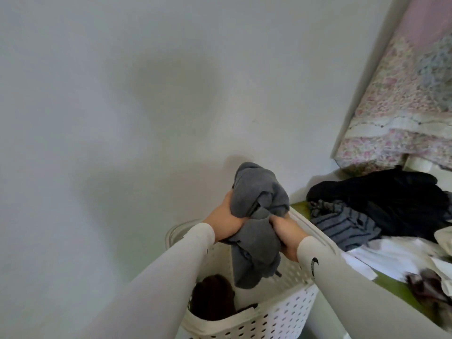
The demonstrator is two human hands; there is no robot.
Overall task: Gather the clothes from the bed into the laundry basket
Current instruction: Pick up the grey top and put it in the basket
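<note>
Both hands hold a bunched grey garment point(256, 199) above the open white perforated laundry basket point(281, 307). My left hand point(226, 218) grips its left side and my right hand point(285, 233) grips its right side; the lower part of the garment hangs down into the basket. Inside the basket lie a dark brown item point(212, 297) and a white cloth point(208, 324). On the green-covered bed point(396, 292) to the right remain a black garment point(391, 196), a grey striped one point(347, 223), white clothes point(391, 255) and a dark patterned piece point(425, 287).
A plain grey-white wall point(122, 106) fills the left and top. A floral quilt or pillow point(403, 113) leans at the bed's far end, top right. The basket stands against the bed's left edge.
</note>
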